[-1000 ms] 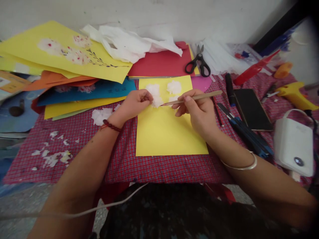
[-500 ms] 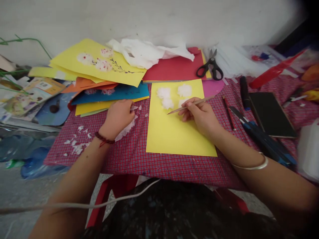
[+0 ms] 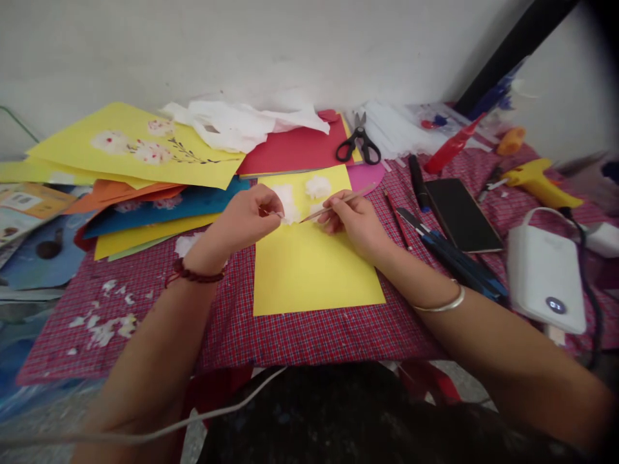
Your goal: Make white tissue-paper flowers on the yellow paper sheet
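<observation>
A yellow sheet of paper (image 3: 316, 274) lies flat on the checked tablecloth. White fluffy paper clusters (image 3: 318, 187) sit on its upper half, one partly covered by my right hand. My right hand (image 3: 351, 216) is closed round a slim tan pencil (image 3: 358, 194), its dark tip pointing left, just above the sheet by the clusters. Over the sheet's left edge, my left hand (image 3: 254, 216) pinches what looks like a small pale piece of paper, close to the left cluster and the pencil tip. A white paper piece with a jagged edge (image 3: 186, 245) lies behind my left wrist.
Scissors (image 3: 359, 143) lie on red paper at the back. To the right are a red pencil (image 3: 399, 222), a utility knife (image 3: 449, 258), a black notebook (image 3: 463, 214), a yellow glue gun (image 3: 541, 183) and a white power bank (image 3: 546, 270). Paper scraps (image 3: 104, 328) and decorated sheets (image 3: 145, 145) lie left.
My left hand has moved right, from the paper pieces on the cloth to the yellow sheet's edge near the clusters. My right hand still holds the pencil. The view has shifted right.
</observation>
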`<move>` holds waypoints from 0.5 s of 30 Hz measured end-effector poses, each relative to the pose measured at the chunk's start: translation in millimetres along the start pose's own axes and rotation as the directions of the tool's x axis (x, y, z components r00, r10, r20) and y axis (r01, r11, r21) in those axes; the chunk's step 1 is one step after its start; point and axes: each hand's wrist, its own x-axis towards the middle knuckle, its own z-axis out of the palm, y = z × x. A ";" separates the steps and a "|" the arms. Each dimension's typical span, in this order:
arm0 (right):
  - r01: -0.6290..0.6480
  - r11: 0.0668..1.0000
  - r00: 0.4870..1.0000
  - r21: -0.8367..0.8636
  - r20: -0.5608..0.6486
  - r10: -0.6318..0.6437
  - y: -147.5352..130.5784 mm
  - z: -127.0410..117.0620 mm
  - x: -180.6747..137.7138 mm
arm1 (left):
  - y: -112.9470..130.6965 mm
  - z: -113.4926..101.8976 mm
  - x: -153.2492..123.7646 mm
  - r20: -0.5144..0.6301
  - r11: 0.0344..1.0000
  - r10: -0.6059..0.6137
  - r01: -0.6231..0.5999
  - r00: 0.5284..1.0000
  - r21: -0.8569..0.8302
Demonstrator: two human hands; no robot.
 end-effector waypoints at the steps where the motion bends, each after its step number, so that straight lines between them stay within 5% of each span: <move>1: -0.003 1.000 1.000 0.001 -0.003 0.003 -0.3 -0.3 0.4 | -1.8 8.3 -0.2 0.043 0.998 -0.042 0.044 0.998 -0.053; 6: -0.013 1.000 1.000 -0.009 -0.001 0.013 -2.6 -0.2 2.1 | -16.3 34.4 -5.1 0.104 0.957 -0.192 0.210 0.976 -0.201; 10: 0.010 1.000 1.000 -0.002 -0.008 -0.010 -3.4 0.3 1.6 | -21.6 41.7 -5.1 -0.039 0.984 -0.177 0.179 0.983 0.028; 15: 0.071 0.997 0.997 -0.023 0.012 -0.071 -4.8 3.0 -3.6 | -19.3 39.7 -4.9 -0.079 0.951 -0.141 0.157 0.987 0.267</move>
